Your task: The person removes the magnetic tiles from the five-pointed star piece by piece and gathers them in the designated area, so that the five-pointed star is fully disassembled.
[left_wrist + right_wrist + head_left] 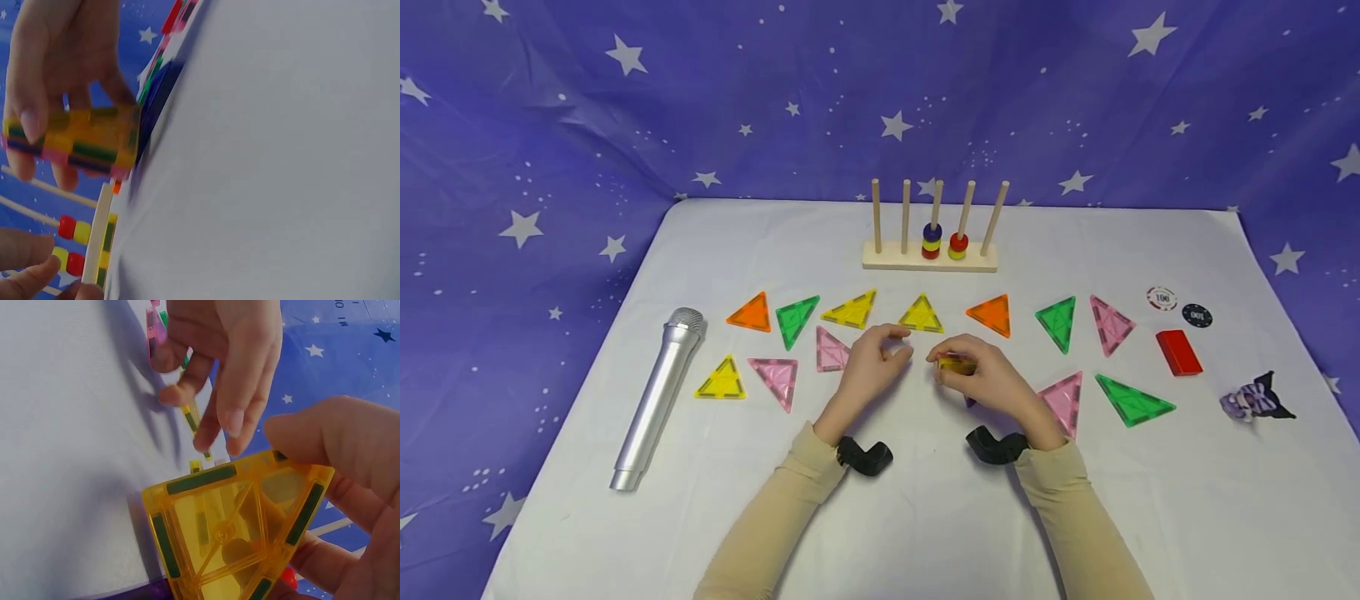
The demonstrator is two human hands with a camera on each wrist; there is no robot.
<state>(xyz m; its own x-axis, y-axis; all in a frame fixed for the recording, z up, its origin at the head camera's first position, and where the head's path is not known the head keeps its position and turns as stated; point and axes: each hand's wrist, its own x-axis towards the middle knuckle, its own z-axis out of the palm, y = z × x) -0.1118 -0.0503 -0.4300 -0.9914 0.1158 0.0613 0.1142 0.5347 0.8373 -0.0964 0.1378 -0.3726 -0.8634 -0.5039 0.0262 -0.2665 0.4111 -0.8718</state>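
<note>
My right hand pinches a yellow translucent magnetic tile between thumb and fingers, raised above the table. A pink edge shows along the held tile's lower side in the left wrist view. My left hand hovers just to the left of it, fingers loosely bent with nothing between them. Partly hidden under the right hand lies a purple tile. Near the left wrist sits a pink triangle tile, overlapped by the hand. A yellow triangle tile lies just beyond both hands.
A wooden peg stand with colored beads stands at the back. More triangle tiles flank the hands, such as a green one. At left lies a silver microphone; at right are poker chips, a red box and a small figure.
</note>
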